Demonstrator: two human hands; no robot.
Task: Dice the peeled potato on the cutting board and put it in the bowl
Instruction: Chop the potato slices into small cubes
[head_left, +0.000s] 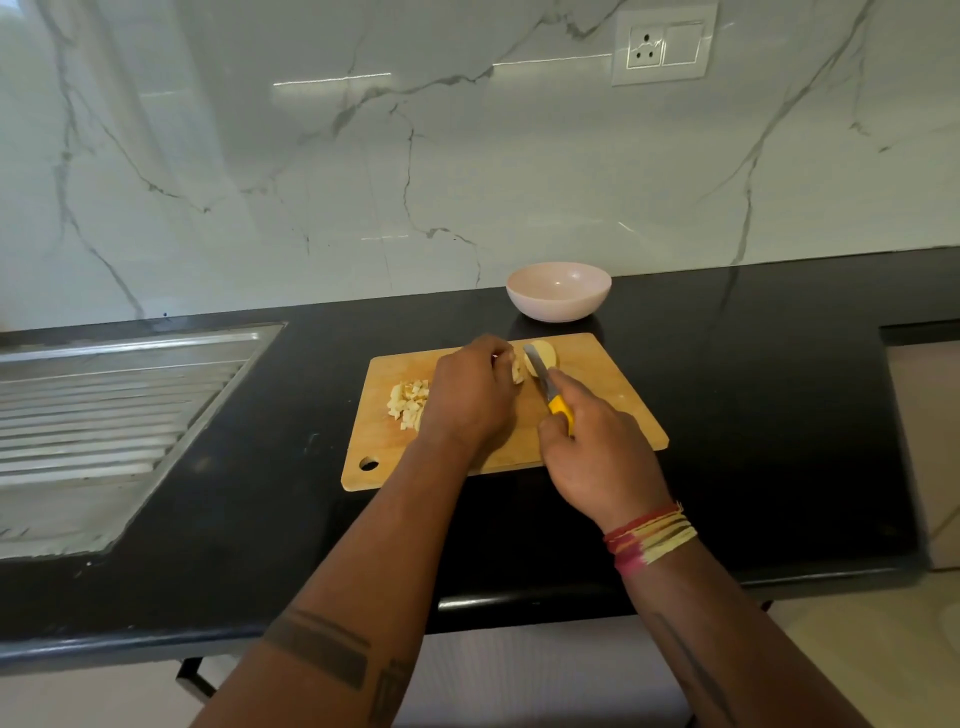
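Pale potato (540, 358) half-cut, diced pile (409, 397) on cutting board (597, 384)

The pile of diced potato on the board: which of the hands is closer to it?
Left. The left hand sits right beside the pile of diced potato, on its right. The right hand, gripping the knife, is farther right.

Pale pink bowl (558, 291), tan wood board (613, 395), yellow-handled knife (551, 388), black counter (753, 415), grey-veined white marble wall (415, 156)
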